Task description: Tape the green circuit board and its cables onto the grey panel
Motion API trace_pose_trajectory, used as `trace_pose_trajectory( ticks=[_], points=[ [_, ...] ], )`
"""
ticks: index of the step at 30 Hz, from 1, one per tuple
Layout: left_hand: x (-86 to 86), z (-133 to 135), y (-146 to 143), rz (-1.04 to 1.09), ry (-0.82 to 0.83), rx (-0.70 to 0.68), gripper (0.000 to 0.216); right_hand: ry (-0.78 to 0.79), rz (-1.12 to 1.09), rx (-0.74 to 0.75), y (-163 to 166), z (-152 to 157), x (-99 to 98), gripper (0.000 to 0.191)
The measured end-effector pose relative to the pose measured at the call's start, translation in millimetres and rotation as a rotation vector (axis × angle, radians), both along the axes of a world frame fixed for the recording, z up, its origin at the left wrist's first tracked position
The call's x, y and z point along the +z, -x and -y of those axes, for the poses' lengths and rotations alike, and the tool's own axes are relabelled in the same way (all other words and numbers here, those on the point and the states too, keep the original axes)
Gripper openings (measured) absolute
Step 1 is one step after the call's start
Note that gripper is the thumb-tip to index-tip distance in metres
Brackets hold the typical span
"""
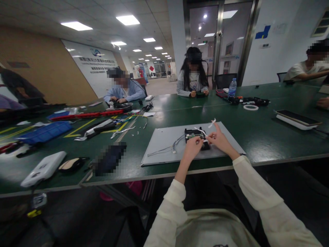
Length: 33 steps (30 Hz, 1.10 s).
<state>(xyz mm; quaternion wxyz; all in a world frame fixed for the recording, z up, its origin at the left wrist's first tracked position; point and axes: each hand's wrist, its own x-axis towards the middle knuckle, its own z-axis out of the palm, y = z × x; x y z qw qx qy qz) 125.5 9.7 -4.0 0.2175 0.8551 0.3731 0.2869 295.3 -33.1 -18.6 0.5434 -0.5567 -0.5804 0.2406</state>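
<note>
A dark electronic module [188, 132] with a green circuit board lies on a flat grey panel [161, 144] in front of me. Grey cables [168, 149] trail from it to the left. Just over its near edge, my left hand [193, 147] is closed in a pinch; what it grips is hidden. My right hand [220, 140] pinches a thin white strip [200, 130] that curves above the board, its index finger raised. A second white piece [212, 122] is at that raised fingertip, perhaps stuck to it.
Left of the panel lie a pixelated dark object [109, 159], a computer mouse [72, 164], a white device [44, 168] and a blue tray [47, 132]. A phone on a white box [296, 120] is at right. A bottle [232, 88] stands farther back; people sit across.
</note>
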Motion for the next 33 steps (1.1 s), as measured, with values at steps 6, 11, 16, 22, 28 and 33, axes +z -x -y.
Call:
trace_pose_trajectory(
  ticks=[6,11,16,22,28,33],
  points=[
    [-0.4,5,-7,-0.168,-0.052,0.17,0.022,-0.028,0.251,-0.121,0,1,-4.6,0.087],
    [2.1,13,-12,-0.28,-0.053,0.229,0.024,-0.033,0.283,-0.164,-2,1,-4.9,0.088],
    [3.1,14,-12,-0.311,-0.06,0.238,0.026,-0.026,0.32,-0.176,-4,-1,-8.3,0.088],
    [2.0,12,-13,-0.333,-0.058,0.247,0.027,-0.036,0.371,-0.17,-5,-3,-10.5,0.085],
    [3.6,14,-13,-0.353,-0.075,0.25,0.027,-0.045,0.443,-0.129,-1,-4,-12.6,0.073],
    [6.1,16,-12,-0.339,-0.072,0.241,0.026,-0.035,0.429,-0.103,-1,-1,-10.7,0.07]
  ],
)
